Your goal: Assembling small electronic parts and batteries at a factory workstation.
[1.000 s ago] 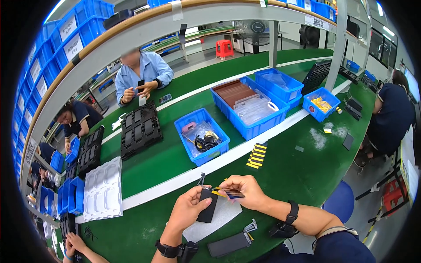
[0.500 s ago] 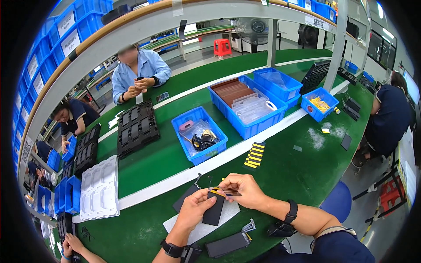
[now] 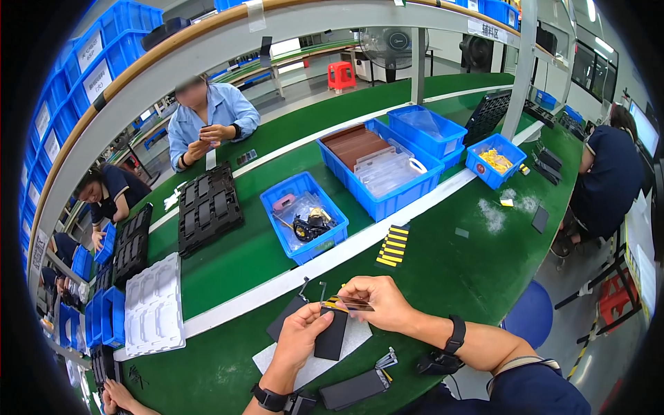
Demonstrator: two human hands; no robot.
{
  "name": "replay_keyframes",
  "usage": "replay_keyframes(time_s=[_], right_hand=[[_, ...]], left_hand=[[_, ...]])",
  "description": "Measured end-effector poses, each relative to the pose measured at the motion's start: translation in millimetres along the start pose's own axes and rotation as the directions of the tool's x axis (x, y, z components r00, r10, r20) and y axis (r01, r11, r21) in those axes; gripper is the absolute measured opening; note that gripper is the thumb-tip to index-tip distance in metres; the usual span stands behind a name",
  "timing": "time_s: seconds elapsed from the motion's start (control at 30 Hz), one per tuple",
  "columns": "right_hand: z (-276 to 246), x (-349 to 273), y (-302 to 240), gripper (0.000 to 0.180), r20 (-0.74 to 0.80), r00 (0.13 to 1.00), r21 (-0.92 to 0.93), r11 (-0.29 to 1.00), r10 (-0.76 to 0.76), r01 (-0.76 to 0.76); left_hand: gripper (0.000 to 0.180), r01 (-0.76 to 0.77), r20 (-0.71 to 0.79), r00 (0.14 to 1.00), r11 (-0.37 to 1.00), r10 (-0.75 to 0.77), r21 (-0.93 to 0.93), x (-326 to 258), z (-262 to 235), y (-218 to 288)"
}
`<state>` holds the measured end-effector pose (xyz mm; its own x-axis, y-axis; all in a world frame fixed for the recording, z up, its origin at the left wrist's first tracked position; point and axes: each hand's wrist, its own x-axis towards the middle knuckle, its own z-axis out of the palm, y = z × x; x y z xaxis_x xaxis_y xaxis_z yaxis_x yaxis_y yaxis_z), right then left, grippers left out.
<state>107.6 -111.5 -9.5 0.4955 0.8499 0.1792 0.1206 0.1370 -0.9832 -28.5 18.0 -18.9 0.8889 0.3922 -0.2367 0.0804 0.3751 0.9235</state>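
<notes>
Black slab (image 3: 330, 340) held over the white sheet (image 3: 304, 375).
Left hand (image 3: 301, 335) grips its upper end, apparently to steady it; right hand (image 3: 382, 303) pinches a glossy strip (image 3: 356, 304) at that end, likely to control its angle. Another slab (image 3: 353, 390) lies at the sheet's near side.

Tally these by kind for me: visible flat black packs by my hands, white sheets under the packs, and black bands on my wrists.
Flat black packs: 3
White sheet: 1
Black wristbands: 2
Total: 6
</notes>
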Motion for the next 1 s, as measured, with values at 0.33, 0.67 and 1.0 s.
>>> replay_keyframes(time_s=[0.33, 0.67, 1.0], right_hand=[[-4, 7, -1, 0.008, -0.049, 0.998, 0.113, 0.993, 0.045, -0.039], [6, 5, 9, 0.021, -0.193, 0.98, -0.098, 0.993, 0.049, -0.069], [3, 5, 12, 0.027, -0.105, 0.994, -0.18, 0.983, 0.02, -0.038]], left_hand=[[0.025, -0.013, 0.021, 1.0, 0.986, 0.009, 0.165, 8, -3, -4], [0.026, 0.009, 0.012, 1.0, 0.995, -0.011, 0.102, 3, -1, -2], [0.026, 0.023, 0.01, 1.0, 0.996, -0.024, 0.089, 3, 1, -2]])
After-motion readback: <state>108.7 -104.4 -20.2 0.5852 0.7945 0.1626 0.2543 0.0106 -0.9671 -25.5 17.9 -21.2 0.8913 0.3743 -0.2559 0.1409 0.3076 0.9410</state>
